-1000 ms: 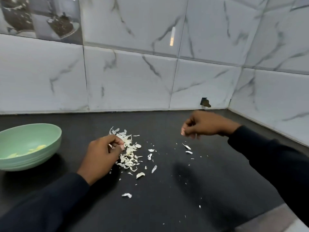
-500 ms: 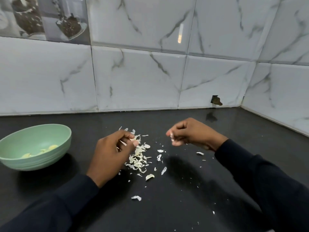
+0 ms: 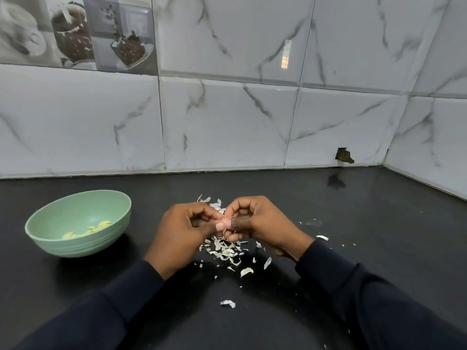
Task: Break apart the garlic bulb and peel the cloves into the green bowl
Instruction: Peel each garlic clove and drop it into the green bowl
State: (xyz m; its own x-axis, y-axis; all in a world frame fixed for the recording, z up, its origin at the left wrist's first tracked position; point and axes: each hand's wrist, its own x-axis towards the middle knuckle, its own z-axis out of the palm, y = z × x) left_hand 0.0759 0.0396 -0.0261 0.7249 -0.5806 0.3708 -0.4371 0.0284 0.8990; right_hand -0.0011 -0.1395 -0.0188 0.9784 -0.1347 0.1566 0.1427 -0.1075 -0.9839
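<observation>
1. Both hands have closed in since a second ago: the right hand (image 3: pixel 257 226) was then out to the side on its own and the left hand (image 3: pixel 182 233) sat low by the scraps. Now their fingertips meet.
2. Each hand has its fingers curled and pinches the same small thing between thumb and fingertips. Almost all of it is hidden, but I judge it to be a clove, steadied by one hand while the other picks at its skin.
3. The hands work directly above the heap of papery skins (image 3: pixel 225 248), probably so that whatever tears loose drops onto the same pile. Stray flakes lie on the black counter (image 3: pixel 353 223) to the right of the right hand and nearer the person.
4. The green bowl (image 3: pixel 96 245) stands just left of the left hand, apart from it and from the skins. A few pale peeled cloves (image 3: pixel 88 229) lie in its bottom. At that spot it is an easy reach for the left hand and catches no peelings.
5. No whole bulb shows, so the breaking apart seems done and the peeling well along.
</observation>
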